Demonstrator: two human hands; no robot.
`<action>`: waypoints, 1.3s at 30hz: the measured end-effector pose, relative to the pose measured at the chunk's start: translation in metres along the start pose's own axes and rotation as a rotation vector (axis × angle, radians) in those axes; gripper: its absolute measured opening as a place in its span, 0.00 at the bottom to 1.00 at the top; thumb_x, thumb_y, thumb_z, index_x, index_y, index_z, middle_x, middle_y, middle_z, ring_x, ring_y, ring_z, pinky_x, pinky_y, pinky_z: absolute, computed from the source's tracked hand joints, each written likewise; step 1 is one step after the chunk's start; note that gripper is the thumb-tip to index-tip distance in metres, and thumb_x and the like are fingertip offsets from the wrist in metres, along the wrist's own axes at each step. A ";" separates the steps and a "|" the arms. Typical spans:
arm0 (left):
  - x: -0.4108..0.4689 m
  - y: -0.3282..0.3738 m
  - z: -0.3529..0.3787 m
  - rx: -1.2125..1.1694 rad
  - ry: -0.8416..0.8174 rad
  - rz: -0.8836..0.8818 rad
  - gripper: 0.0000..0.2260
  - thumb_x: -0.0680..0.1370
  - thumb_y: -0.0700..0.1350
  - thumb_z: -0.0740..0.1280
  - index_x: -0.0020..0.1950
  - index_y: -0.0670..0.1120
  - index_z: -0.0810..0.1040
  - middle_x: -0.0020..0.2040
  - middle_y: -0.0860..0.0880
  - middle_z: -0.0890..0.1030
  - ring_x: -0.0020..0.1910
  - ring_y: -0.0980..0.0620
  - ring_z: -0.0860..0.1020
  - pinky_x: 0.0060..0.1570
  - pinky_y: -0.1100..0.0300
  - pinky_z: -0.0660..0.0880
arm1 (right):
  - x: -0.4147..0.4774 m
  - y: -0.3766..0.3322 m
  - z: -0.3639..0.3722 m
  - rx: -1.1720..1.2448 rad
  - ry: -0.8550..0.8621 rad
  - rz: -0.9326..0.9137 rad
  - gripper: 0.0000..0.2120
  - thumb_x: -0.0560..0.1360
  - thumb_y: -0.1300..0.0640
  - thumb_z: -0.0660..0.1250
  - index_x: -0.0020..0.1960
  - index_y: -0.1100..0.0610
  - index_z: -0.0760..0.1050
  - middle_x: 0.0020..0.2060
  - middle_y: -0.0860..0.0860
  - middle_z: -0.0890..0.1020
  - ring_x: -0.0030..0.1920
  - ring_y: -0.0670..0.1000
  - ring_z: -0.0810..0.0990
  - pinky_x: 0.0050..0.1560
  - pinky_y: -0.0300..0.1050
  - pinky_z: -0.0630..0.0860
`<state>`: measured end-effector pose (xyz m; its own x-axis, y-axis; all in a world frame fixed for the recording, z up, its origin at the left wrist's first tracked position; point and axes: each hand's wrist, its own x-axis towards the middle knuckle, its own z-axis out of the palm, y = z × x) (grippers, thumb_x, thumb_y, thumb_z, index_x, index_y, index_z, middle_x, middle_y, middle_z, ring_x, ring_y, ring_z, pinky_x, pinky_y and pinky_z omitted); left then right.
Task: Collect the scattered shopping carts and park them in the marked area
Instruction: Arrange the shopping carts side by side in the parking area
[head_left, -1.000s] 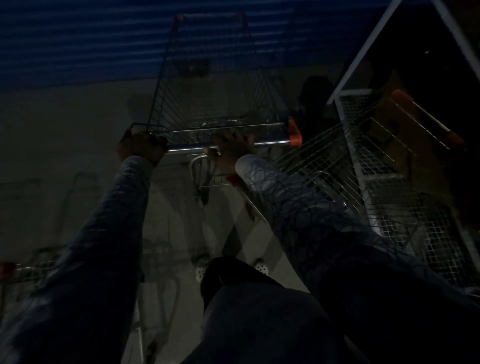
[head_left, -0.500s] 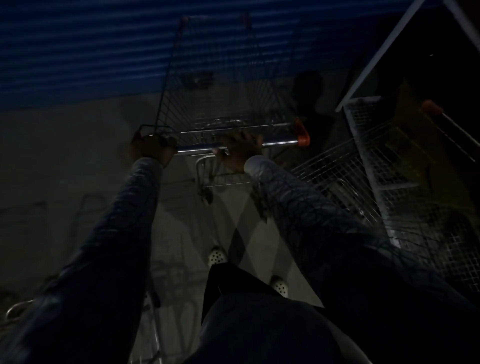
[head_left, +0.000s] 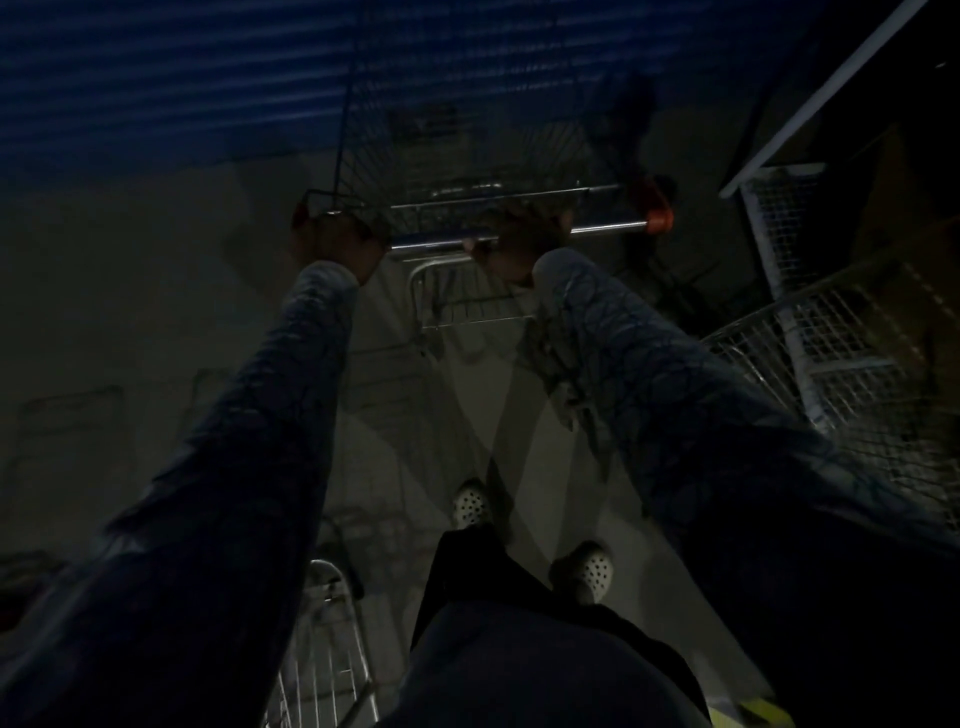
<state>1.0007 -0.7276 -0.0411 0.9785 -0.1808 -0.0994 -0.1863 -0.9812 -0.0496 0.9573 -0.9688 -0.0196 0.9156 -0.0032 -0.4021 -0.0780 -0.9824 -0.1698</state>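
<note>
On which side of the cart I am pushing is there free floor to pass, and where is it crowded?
Free: the bare floor left of the pushed cart, bordered ahead by the blue wall. Crowded: the right side, taken by white wire carts, and low on the left, where another cart stands close to the leg.

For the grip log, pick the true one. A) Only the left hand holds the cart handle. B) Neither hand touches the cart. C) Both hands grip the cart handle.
C: the left hand grips the left end of the handle and the right hand grips near its middle.
</note>
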 end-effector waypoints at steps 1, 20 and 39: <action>0.001 -0.002 0.000 0.017 -0.001 0.010 0.33 0.77 0.58 0.44 0.49 0.42 0.85 0.49 0.39 0.84 0.54 0.41 0.81 0.74 0.46 0.55 | 0.001 -0.002 -0.001 0.004 -0.005 0.004 0.29 0.78 0.30 0.51 0.77 0.37 0.59 0.79 0.44 0.58 0.78 0.55 0.54 0.73 0.64 0.46; -0.081 -0.048 0.014 0.017 0.030 0.000 0.33 0.76 0.58 0.42 0.53 0.45 0.84 0.52 0.44 0.85 0.56 0.46 0.81 0.74 0.49 0.54 | -0.071 -0.046 0.031 0.098 -0.136 -0.085 0.37 0.76 0.26 0.51 0.79 0.42 0.57 0.79 0.49 0.59 0.78 0.56 0.58 0.77 0.55 0.53; -0.318 -0.015 0.021 -0.001 -0.069 -0.248 0.31 0.77 0.61 0.42 0.55 0.50 0.83 0.54 0.47 0.84 0.58 0.49 0.80 0.74 0.51 0.55 | -0.266 -0.029 0.106 -0.017 -0.003 -0.217 0.40 0.73 0.22 0.50 0.74 0.46 0.69 0.70 0.53 0.74 0.70 0.57 0.72 0.72 0.52 0.65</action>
<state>0.6909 -0.6545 -0.0292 0.9858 0.0709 -0.1522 0.0592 -0.9950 -0.0800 0.6737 -0.9201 -0.0030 0.9088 0.2095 -0.3608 0.1276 -0.9629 -0.2378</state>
